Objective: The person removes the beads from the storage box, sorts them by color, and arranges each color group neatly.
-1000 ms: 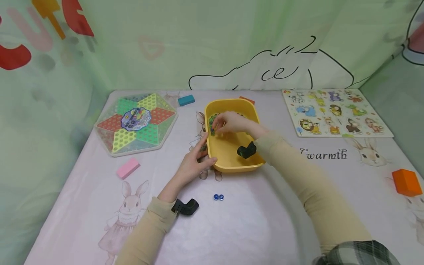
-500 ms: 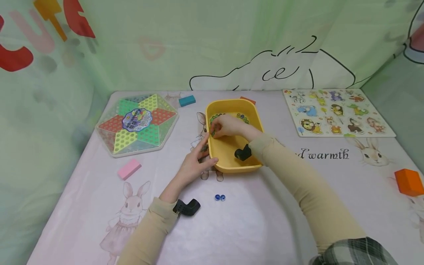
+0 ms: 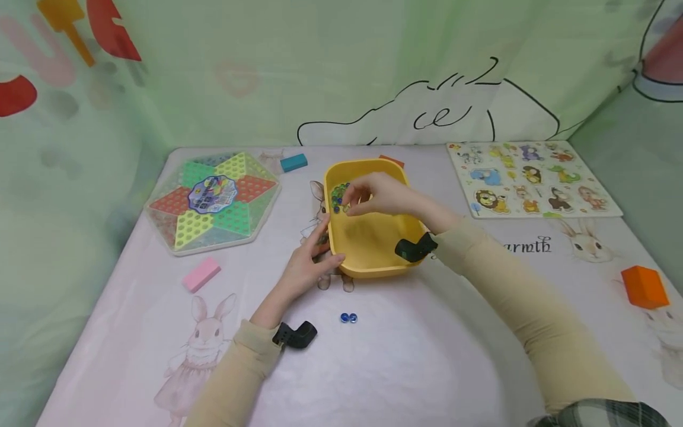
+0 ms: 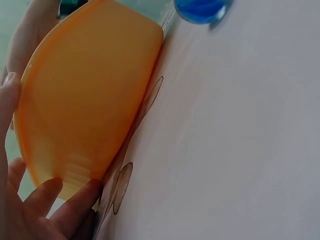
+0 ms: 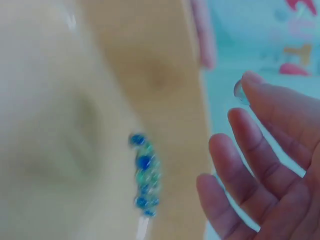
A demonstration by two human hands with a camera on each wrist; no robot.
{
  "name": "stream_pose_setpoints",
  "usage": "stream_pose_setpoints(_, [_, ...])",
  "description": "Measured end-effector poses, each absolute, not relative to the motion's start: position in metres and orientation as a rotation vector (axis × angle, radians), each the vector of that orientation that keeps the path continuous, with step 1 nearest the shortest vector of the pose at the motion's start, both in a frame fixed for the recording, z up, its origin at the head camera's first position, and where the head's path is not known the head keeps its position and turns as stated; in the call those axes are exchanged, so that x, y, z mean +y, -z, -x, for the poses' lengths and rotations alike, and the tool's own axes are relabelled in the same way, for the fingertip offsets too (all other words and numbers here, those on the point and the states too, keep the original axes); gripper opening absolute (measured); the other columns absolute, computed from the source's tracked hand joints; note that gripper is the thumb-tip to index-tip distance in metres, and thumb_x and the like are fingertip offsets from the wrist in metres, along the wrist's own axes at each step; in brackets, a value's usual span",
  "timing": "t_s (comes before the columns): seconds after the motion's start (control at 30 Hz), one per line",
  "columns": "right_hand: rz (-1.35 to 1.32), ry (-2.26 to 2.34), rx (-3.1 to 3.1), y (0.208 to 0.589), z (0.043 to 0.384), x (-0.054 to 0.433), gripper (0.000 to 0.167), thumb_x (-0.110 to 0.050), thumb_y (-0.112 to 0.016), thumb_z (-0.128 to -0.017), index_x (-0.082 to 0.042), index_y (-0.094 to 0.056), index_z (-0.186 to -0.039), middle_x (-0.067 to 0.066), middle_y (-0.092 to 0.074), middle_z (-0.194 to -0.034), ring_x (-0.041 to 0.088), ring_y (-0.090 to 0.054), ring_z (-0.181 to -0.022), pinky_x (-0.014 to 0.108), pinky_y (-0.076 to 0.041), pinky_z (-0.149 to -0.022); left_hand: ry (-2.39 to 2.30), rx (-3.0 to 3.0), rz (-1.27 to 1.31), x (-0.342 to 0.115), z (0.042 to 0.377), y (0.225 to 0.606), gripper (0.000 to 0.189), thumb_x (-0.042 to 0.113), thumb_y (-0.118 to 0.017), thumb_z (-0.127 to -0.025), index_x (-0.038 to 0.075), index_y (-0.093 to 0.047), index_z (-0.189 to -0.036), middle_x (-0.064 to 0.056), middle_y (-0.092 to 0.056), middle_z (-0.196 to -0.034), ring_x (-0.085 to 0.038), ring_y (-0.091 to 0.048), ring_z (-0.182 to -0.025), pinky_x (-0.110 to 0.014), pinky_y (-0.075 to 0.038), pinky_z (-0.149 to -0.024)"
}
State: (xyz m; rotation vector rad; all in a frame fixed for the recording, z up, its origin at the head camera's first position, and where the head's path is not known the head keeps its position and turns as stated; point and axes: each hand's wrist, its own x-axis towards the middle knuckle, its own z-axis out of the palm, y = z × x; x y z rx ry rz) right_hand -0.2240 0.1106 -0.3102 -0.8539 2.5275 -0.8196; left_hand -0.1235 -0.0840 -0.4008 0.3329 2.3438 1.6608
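A yellow plastic tub (image 3: 373, 243) stands mid-table. Inside it, blue, green and yellowish glass marbles (image 3: 338, 196) gather at the far left; the right wrist view shows a cluster of marbles (image 5: 145, 175) too. My right hand (image 3: 381, 194) is over the tub, pinching a clear glass marble (image 5: 240, 93) between thumb and index finger, the other fingers loosely bent. My left hand (image 3: 306, 267) holds the tub's near left corner, thumb at the rim and fingers against the outer wall (image 4: 90, 100). Two blue marbles (image 3: 349, 318) lie side by side on the table in front.
A hexagonal Chinese checkers board (image 3: 213, 201) lies at left, a pink block (image 3: 201, 274) before it. A blue block (image 3: 294, 163) and a partly hidden red block (image 3: 392, 161) sit at the back. At right are an animal puzzle board (image 3: 533, 179) and an orange block (image 3: 644, 287).
My right hand dips among the marbles, then lifts and shifts right with a marble pinched. More marbles are uncovered. The left hand stays on the tub.
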Motion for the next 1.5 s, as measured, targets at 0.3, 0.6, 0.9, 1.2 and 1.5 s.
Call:
stream_pose_setpoints(0.3, [0.85, 0.939, 2.434, 0.297, 0.164, 0.121, 0.014, -0.02, -0.071, -0.081, -0.012, -0.067, -0.093, -0.001, -0.061, -0.083, 0.017, -0.053, -0.079, 0.03, -0.048, -0.075, -1.679, 2.37, -0.331, -0.086, 0.129, 0.417, 0.077, 0.042, -0.064, -0.084, 0.054, -0.013, -0.14, 0.003, -0.025, -0.151, -0.023, -0.049, -0.124, -0.043, -0.04, -0.102])
stream_pose_setpoints(0.6, [0.998, 1.038, 2.353, 0.325, 0.1, 0.112, 0.011, -0.016, -0.074, -0.078, -0.014, -0.067, -0.087, -0.008, -0.06, -0.075, 0.004, -0.053, -0.069, 0.022, -0.05, -0.064, -1.69, 2.378, -0.36, -0.086, 0.13, 0.415, 0.077, 0.035, -0.064, -0.086, 0.048, -0.015, -0.144, 0.001, -0.027, -0.151, -0.025, -0.049, -0.123, -0.043, -0.042, -0.099])
stream_pose_setpoints(0.9, [1.069, 0.83, 2.396, 0.369, 0.069, 0.101, 0.009, -0.018, -0.074, -0.078, -0.019, -0.065, -0.081, -0.011, -0.052, -0.068, 0.0, -0.046, -0.062, 0.015, -0.04, -0.058, -1.695, 2.366, -0.354, -0.086, 0.131, 0.416, 0.077, 0.037, -0.065, -0.086, 0.05, -0.014, -0.142, 0.003, -0.026, -0.151, -0.022, -0.049, -0.123, -0.042, -0.038, -0.103])
stream_pose_setpoints(1.2, [1.071, 0.645, 2.446, 0.376, 0.058, 0.099, 0.009, -0.022, -0.073, -0.078, -0.021, -0.065, -0.081, -0.014, -0.043, -0.062, -0.002, -0.038, -0.056, 0.016, -0.033, -0.055, -1.721, 2.325, -0.35, -0.086, 0.129, 0.415, 0.077, 0.035, -0.065, -0.086, 0.048, -0.015, -0.143, 0.003, -0.025, -0.151, -0.024, -0.048, -0.125, -0.042, -0.038, -0.103])
stream_pose_setpoints(1.5, [1.054, 0.653, 2.444, 0.376, 0.059, 0.101, 0.01, -0.022, -0.074, -0.077, -0.022, -0.065, -0.081, -0.015, -0.044, -0.063, -0.001, -0.04, -0.057, 0.016, -0.034, -0.055, -1.716, 2.332, -0.339, -0.085, 0.129, 0.414, 0.076, 0.035, -0.064, -0.086, 0.049, -0.015, -0.142, 0.006, -0.025, -0.151, -0.022, -0.047, -0.125, -0.039, -0.039, -0.103])
